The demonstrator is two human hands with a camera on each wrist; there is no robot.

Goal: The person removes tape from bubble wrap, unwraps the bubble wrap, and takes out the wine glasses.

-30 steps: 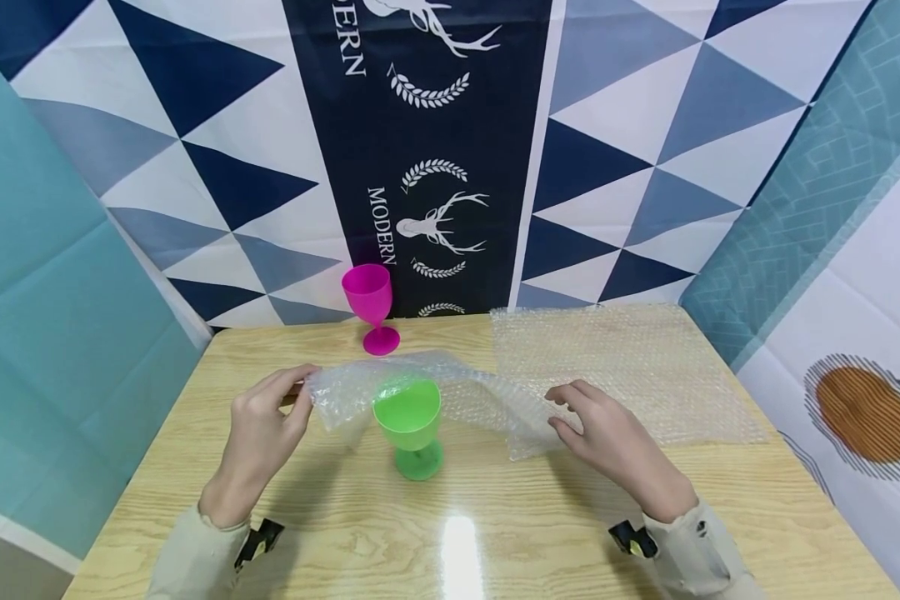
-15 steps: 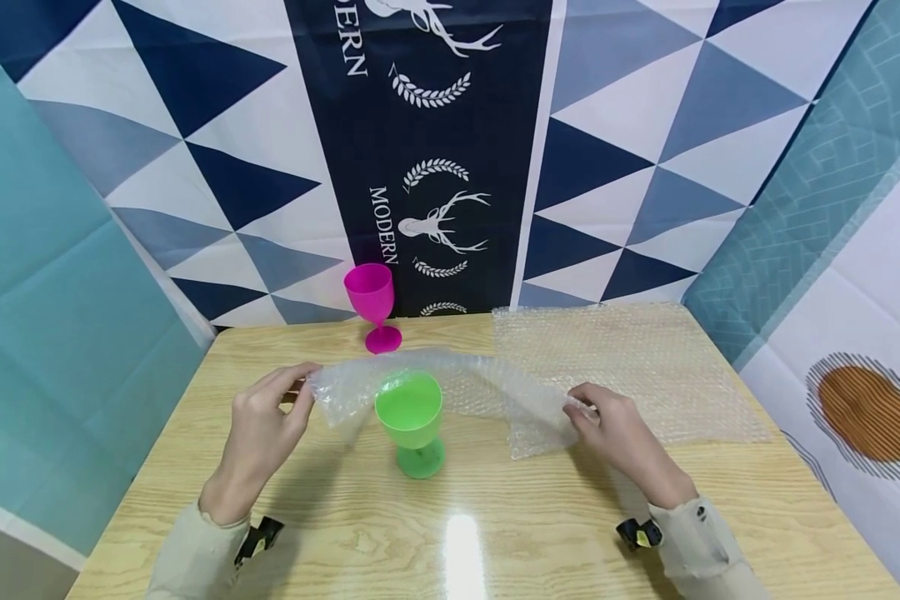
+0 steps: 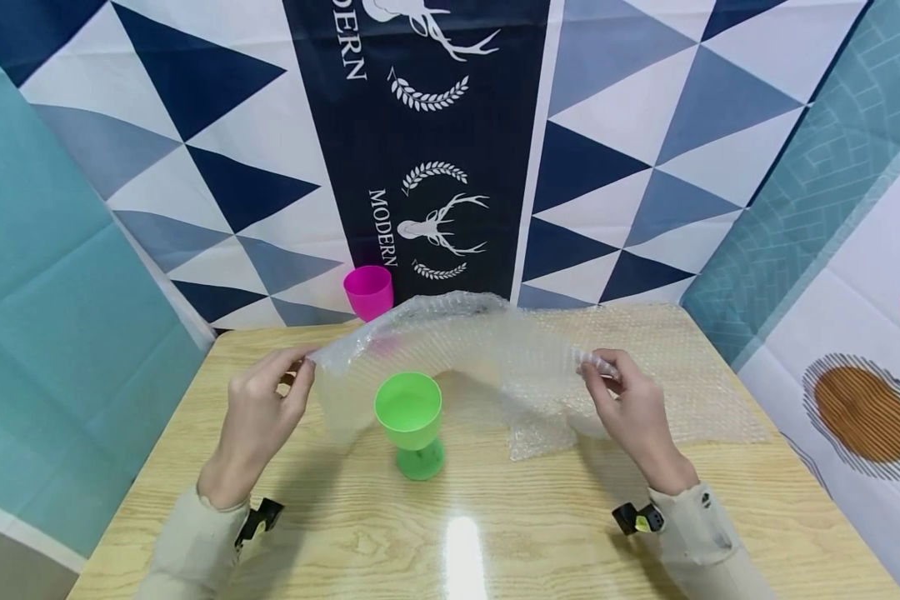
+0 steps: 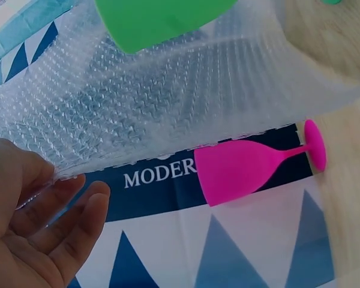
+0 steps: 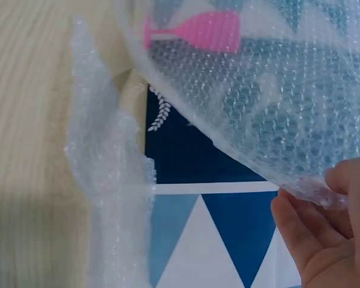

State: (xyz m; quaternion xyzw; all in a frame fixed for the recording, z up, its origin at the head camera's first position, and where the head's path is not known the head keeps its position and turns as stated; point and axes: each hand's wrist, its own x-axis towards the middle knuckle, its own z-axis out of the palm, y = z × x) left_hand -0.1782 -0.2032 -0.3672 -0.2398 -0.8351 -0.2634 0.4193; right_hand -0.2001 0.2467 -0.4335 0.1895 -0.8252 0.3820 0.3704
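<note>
My left hand (image 3: 258,417) pinches the left end of a sheet of clear bubble wrap (image 3: 450,329). The right end is pinched by my right hand (image 3: 636,417) between thumb and fingers. Raised between the hands, the sheet bows upward behind a green plastic goblet (image 3: 409,408), which stands upright on the table. Farther back is a magenta goblet (image 3: 368,293), its stem and foot veiled by the wrap in the head view. From the left wrist, the magenta goblet (image 4: 240,171) shows whole beneath the wrap's edge.
A second bubble wrap sheet (image 3: 675,375) lies flat at the back right of the wooden table (image 3: 375,542). A patterned cloth (image 3: 450,142) hangs right behind the table's back edge. Cloth panels also stand along the left and right sides.
My right hand, loose by the wrap a second ago, has taken hold of its right end and lifted it. The sheet has risen off the green goblet and now covers part of the magenta one.
</note>
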